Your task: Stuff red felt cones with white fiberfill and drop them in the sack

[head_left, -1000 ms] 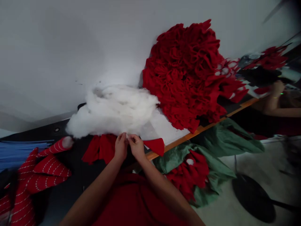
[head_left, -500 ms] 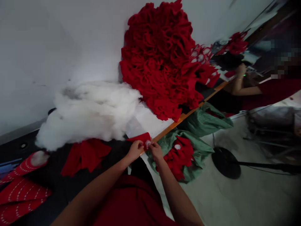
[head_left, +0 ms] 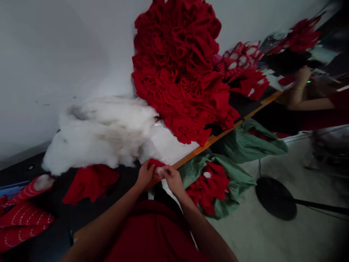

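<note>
My left hand (head_left: 145,174) is closed around a small red fabric piece (head_left: 155,163) at the table's front edge. My right hand (head_left: 173,179) pinches a tuft of white stuffing (head_left: 159,171) at the right end of that piece. How far the tuft sits inside the fabric is hidden by the fingers. Behind my hands lies a big loose heap of white stuffing (head_left: 100,134). To the left of my left hand, several flat red fabric pieces (head_left: 91,182) lie on the dark tabletop.
A tall pile of red fabric pieces (head_left: 177,72) leans on the wall. Red-and-white striped pieces (head_left: 27,222) lie at left. Below the table edge (head_left: 191,157), a green sack (head_left: 240,196) holds red pieces. A black round stand base (head_left: 276,198) is on the floor. A co-worker's arm (head_left: 311,103) is at right.
Both hands and the red fabric piece have shifted slightly left. The left hand now wraps more of the fabric, while the right hand still pinches the white tuft. The view has moved a little.
</note>
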The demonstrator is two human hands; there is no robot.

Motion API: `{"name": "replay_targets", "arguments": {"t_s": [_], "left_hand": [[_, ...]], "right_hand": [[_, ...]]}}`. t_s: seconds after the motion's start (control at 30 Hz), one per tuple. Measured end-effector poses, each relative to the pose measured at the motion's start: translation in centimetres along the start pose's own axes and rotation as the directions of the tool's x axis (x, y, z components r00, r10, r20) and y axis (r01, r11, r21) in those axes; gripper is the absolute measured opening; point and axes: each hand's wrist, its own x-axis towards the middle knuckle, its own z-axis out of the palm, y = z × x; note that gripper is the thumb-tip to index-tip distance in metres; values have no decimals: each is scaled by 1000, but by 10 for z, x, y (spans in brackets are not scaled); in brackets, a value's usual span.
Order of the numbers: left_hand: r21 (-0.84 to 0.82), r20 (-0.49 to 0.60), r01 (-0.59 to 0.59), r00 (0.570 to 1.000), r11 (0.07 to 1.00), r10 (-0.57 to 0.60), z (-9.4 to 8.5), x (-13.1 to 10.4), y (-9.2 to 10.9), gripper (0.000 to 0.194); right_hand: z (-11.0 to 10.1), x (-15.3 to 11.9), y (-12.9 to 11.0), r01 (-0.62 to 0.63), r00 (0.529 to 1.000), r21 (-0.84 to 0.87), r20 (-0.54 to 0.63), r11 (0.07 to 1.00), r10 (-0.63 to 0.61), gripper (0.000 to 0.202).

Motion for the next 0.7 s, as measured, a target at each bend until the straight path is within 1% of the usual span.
{"name": "replay_targets", "arguments": {"t_s": [0.07,0.1,0.17,0.2,0.23,0.3,0.37,0.4,0.43,0.47,0.53,0.57,0.6,0.63,0.67,0.7], "left_hand": [[33,-44,-45,998,998,46,4,-1,13,19],[60,-56,-65,996,996,69,6,-3,21,20],[132,-74,-112,990,985,123,13,-7,38,22],[170,-60,-144,986,975,156,17,-9,46,21],[211,-24,-185,981,960,194,20,-11,54,20],[292,84,-275,961,916,262,26,-14,70,17],[368,184,-336,940,867,287,29,-16,83,13],[405,211,-356,933,842,293,30,-17,88,13],[438,226,-380,924,815,309,31,-20,93,12],[461,239,-416,909,784,341,31,-23,97,13],[485,246,-510,859,710,449,29,-30,104,14],[492,204,-543,832,680,516,27,-34,108,13],[499,118,-553,806,667,580,24,-35,111,13],[491,-9,-547,775,678,632,19,-36,115,13],[451,-161,-533,741,716,652,14,-34,119,16],[365,-313,-512,719,777,621,9,-30,123,23]], "right_hand": [[-5,5,-15,87,989,-77,-110,993,-95,15],[-6,8,-20,149,979,-135,-122,980,-166,14],[-5,15,-28,277,951,-213,-74,937,-299,13],[-3,19,-29,312,944,-196,-49,930,-327,12],[0,24,-30,315,946,-142,-36,938,-323,11],[5,34,-32,262,965,-10,-26,965,-263,11],[9,43,-37,178,984,136,0,975,-180,13],[11,47,-41,125,991,241,18,962,-134,13],[11,51,-47,68,995,360,37,930,-88,14],[12,53,-55,7,997,480,63,878,-42,13],[13,54,-71,-87,993,652,116,753,14,12],[14,53,-78,-106,991,686,133,720,19,11],[16,51,-84,-114,989,698,144,707,17,9],[19,49,-89,-113,988,697,156,708,5,8],[22,47,-92,-104,986,687,167,719,-18,12],[27,45,-93,-80,982,661,181,746,-56,19]]}}
